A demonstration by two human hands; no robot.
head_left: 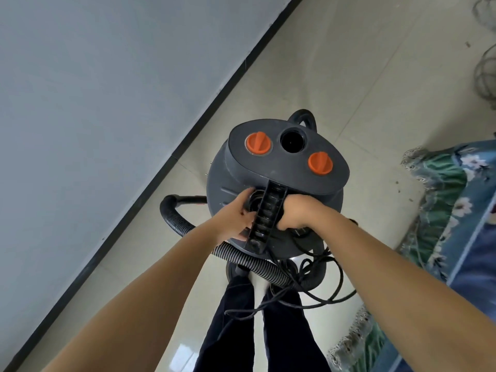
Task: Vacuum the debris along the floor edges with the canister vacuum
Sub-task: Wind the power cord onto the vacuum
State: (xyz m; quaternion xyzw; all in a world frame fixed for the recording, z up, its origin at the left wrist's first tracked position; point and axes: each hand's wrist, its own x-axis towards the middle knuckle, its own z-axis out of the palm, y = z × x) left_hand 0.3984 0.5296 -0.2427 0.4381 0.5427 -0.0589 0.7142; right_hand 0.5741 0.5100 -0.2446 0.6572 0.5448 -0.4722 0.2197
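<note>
A dark grey canister vacuum (pixel 284 167) with two orange knobs and a round open port on its lid stands on the tiled floor in front of my legs. A ribbed black carry handle (pixel 268 210) runs down the near side of its top. My left hand (pixel 236 213) rests against the handle's left side, fingers spread over a round opening there. My right hand (pixel 295 210) is closed on the handle's right side. A ribbed black hose (pixel 177 221) loops out to the left and passes under my arms. Small specks of debris (pixel 400 189) lie near the fabric at the right.
A grey wall with a black skirting board (pixel 188 135) runs diagonally along the left. A tangled black power cord (pixel 316 288) lies over my legs and the floor. Blue-green floral fabric with lace trim (pixel 456 210) hangs at the right. Wire objects (pixel 485 76) sit at the far right.
</note>
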